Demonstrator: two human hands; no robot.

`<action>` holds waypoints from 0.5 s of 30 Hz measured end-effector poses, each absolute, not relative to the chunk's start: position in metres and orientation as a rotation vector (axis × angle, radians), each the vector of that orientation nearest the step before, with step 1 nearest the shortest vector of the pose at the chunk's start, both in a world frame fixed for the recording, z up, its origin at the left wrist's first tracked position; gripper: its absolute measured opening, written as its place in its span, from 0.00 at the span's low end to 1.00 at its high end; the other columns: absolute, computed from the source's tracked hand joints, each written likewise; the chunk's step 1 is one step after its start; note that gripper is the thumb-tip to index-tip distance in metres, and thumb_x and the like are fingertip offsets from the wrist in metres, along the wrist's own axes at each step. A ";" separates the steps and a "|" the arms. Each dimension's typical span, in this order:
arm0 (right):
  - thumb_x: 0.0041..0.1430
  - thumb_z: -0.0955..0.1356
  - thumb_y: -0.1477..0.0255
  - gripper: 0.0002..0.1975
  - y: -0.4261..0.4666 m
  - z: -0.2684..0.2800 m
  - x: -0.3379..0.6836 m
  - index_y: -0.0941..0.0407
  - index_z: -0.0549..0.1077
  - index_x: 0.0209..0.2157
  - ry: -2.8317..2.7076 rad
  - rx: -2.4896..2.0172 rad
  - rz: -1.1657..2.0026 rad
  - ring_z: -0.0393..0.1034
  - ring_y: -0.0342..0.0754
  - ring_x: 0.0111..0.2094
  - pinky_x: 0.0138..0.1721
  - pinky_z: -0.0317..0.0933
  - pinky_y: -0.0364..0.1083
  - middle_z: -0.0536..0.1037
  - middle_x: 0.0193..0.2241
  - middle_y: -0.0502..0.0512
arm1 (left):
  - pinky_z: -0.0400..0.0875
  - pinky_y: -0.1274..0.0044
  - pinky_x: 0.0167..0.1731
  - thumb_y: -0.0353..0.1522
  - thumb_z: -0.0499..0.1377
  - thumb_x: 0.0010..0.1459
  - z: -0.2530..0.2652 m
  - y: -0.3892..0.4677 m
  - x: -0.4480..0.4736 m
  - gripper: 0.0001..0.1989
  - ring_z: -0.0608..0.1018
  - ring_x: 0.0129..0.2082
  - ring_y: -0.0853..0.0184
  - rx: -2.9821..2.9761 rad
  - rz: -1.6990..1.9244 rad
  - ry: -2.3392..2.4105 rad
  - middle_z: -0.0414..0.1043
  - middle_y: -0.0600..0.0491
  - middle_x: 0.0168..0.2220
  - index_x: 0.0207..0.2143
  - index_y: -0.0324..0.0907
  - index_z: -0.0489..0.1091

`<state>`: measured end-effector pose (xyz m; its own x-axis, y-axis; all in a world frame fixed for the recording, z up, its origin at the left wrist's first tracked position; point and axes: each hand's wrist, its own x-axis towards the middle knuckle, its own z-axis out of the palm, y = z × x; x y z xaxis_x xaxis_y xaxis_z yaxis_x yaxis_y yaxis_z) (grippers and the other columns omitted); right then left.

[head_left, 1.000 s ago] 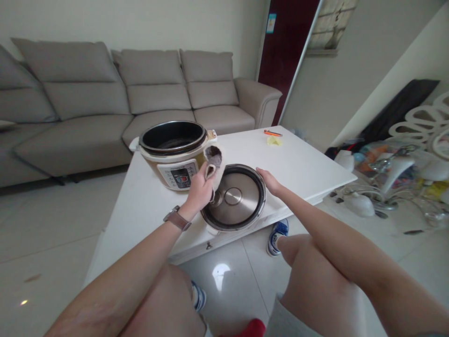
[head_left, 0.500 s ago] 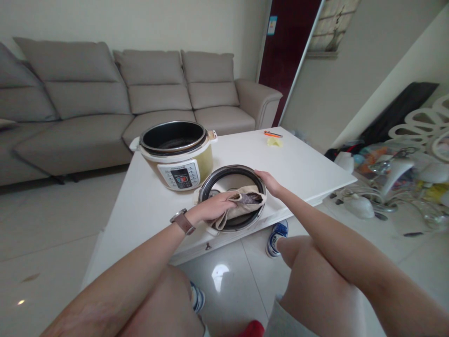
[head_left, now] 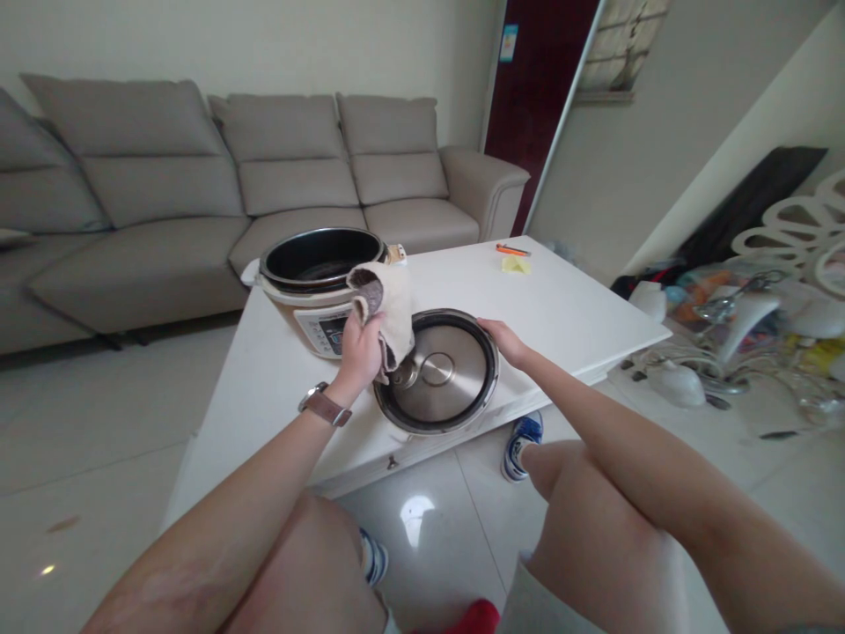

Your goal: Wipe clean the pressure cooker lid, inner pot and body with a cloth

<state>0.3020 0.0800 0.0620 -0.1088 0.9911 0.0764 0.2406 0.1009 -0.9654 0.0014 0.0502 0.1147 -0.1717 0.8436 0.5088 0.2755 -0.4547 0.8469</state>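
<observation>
My left hand is closed on a beige and brown cloth, raised over the left rim of a round cooker lid. That lid lies with its metal inner side up near the table's front edge, showing a black seal ring around it. At its right rim, my right hand grips the edge; the fingertips under it are partly hidden. Behind the cloth stands an electric pressure cooker without its lid, its dark inside visible and its control panel partly covered by the cloth and hand.
The white table bears an orange pen-like object and a yellow paper scrap at its far right. A grey sofa stands behind. Lamp parts and bags crowd the floor at the right. My knees flank the table's front.
My left hand has lifted the cloth off the lid's inner face and moved it up and left, toward the cooker. My right hand stays at the lid's rim.
</observation>
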 end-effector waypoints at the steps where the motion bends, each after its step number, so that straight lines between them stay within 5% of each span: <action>1: 0.59 0.67 0.47 0.26 0.080 0.062 0.302 0.55 0.83 0.36 -1.496 -1.268 1.095 0.74 0.58 0.51 0.62 0.59 0.55 0.85 0.44 0.53 | 0.64 0.66 0.62 0.36 0.55 0.62 0.113 0.048 0.004 0.17 0.77 0.55 0.56 1.745 1.588 1.245 0.79 0.46 0.50 0.50 0.40 0.74; 8: 0.59 0.66 0.48 0.25 0.082 0.057 0.302 0.54 0.82 0.38 -1.406 -1.257 1.234 0.75 0.56 0.51 0.61 0.60 0.55 0.85 0.42 0.53 | 0.70 0.65 0.56 0.36 0.52 0.67 0.085 0.030 0.036 0.21 0.79 0.54 0.53 2.215 0.658 1.063 0.78 0.41 0.53 0.59 0.39 0.69; 15: 0.57 0.67 0.46 0.25 0.087 0.049 0.305 0.54 0.82 0.35 -1.357 -1.304 1.250 0.76 0.58 0.47 0.59 0.63 0.56 0.85 0.38 0.55 | 0.69 0.65 0.57 0.38 0.51 0.68 0.085 0.012 0.059 0.21 0.78 0.56 0.53 2.261 0.543 0.890 0.77 0.43 0.57 0.59 0.41 0.70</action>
